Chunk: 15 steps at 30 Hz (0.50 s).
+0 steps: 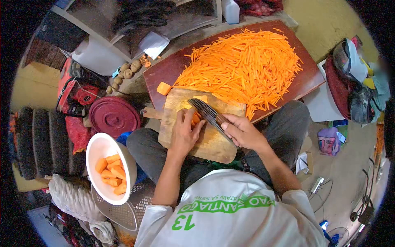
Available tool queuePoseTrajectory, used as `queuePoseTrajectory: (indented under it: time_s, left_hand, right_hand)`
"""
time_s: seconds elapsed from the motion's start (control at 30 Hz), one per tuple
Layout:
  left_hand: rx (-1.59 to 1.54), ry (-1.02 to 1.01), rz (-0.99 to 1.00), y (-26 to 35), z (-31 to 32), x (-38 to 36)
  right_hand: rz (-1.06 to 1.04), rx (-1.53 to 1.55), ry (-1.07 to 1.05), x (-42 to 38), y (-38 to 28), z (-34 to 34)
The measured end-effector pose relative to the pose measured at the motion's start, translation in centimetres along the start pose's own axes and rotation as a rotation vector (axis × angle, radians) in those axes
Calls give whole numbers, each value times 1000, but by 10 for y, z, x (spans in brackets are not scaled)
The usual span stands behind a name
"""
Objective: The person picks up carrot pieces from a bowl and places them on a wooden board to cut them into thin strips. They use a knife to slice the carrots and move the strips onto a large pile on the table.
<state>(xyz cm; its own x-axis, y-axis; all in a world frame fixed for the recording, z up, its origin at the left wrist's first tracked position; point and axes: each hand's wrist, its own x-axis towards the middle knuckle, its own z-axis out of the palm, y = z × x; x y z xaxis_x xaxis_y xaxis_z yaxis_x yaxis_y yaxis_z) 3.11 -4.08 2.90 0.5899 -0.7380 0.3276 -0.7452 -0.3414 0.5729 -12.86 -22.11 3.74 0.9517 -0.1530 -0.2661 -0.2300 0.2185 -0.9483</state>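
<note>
My right hand (245, 132) grips the handle of a knife (207, 113), whose dark, broad blade points up and left over the wooden cutting board (218, 147). Close beside the blade, my left hand (185, 128) has its fingers bent around an orange carrot piece (196, 119) on the board. A flat carrot piece (200, 99) lies at the board's upper part, partly behind the blade. Another carrot chunk (163, 88) rests just off the board's upper left corner. Beyond the board, a large heap of carrot sticks (251, 66) covers much of the red-brown table (306, 74).
A white bowl (91, 164) with several peeled carrot pieces stands at my left, above a perforated basket (109, 208). Farther up are a dark red lid (114, 117) and several potatoes (128, 74). A white box (323, 103) stands beyond the table's right end.
</note>
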Motion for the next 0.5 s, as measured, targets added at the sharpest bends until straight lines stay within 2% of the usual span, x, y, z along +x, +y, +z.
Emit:
queuePoseTrajectory:
  time_s: [0.23,0.43,0.5]
  left_hand:
    - [-5,48,-4,-6,-1,-10]
    - [-22,77,-9,-4,-5,-10]
    - [-37,94,-12,-8,-3,-12]
  right_hand:
    - [63,22,-49,-3,-6,-4]
    - [43,-153,39,-1,-19,-1]
    - [-42,-285,65,5,-19,-3]
